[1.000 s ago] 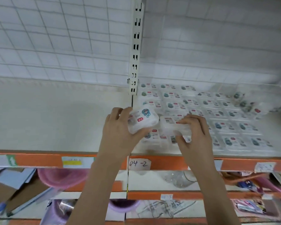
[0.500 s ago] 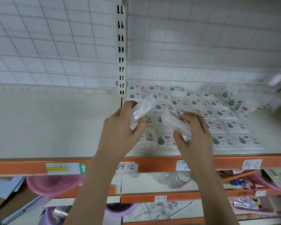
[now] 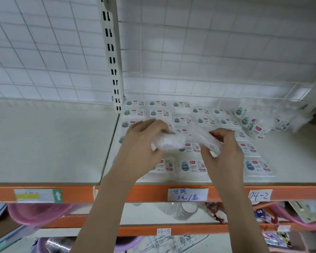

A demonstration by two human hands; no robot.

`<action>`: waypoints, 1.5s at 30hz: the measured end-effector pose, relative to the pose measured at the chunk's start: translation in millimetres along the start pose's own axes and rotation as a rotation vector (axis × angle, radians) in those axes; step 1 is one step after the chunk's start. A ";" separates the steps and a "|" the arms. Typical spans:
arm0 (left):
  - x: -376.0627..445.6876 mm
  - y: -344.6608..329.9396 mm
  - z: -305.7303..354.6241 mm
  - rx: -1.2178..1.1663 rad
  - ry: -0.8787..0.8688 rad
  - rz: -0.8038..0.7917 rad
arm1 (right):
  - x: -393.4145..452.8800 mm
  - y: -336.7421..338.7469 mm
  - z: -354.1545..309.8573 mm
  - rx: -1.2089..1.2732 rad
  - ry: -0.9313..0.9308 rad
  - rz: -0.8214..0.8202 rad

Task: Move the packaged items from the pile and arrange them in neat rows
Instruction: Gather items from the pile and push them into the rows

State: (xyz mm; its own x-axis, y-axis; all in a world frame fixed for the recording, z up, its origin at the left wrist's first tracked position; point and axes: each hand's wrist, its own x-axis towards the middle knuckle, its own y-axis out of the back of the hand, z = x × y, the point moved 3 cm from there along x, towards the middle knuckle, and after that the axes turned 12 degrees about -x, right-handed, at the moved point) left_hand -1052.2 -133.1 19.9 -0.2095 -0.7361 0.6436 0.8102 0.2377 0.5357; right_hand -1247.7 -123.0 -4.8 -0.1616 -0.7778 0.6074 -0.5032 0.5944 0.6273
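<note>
— Moved since half a second back: both hands lower and further right over the rows; left packet turned, label no longer showing.

— Grips now?

— Left hand (image 3: 140, 148) curled round a clear plastic packet with white contents (image 3: 167, 143). Right hand (image 3: 224, 152) pinching a second clear packet (image 3: 207, 141), tilted. Packets nearly touching, held above the flat labelled packets in rows (image 3: 193, 165) on the white shelf board (image 3: 49, 143).

— Pile?

— Loose heap of labelled packets (image 3: 254, 125), far right, by the white wire grid (image 3: 208, 52).
</note>
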 end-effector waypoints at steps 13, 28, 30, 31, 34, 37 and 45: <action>-4.3 -13.2 13.6 -0.036 0.075 -0.070 | 5.9 -4.1 16.7 -0.021 0.101 0.063; -44.2 -4.0 -2.4 0.044 0.009 -0.179 | -11.2 -24.9 9.3 0.003 0.196 0.012; -45.3 -2.7 -4.8 0.068 0.033 -0.187 | -14.0 -27.3 9.1 -0.005 0.211 -0.014; -45.7 -2.5 -5.3 0.083 0.041 -0.191 | -15.1 -28.3 9.4 -0.001 0.213 -0.030; -50.0 -7.7 -6.5 0.130 0.041 -0.244 | -18.3 -29.4 11.7 0.015 0.201 -0.072; -55.1 -18.3 -12.9 0.182 0.061 -0.293 | -20.4 -29.3 14.1 0.015 0.219 -0.090; -54.8 -23.4 -20.9 0.261 0.070 -0.242 | -7.7 -34.5 16.6 -0.069 0.276 -0.062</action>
State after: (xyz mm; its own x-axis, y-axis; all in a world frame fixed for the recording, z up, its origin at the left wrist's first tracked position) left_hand -1048.2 -111.6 -39.3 -0.3328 -0.8302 0.4472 0.5727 0.1988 0.7953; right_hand -1243.2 -140.9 -39.3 0.1096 -0.7339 0.6704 -0.4445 0.5671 0.6935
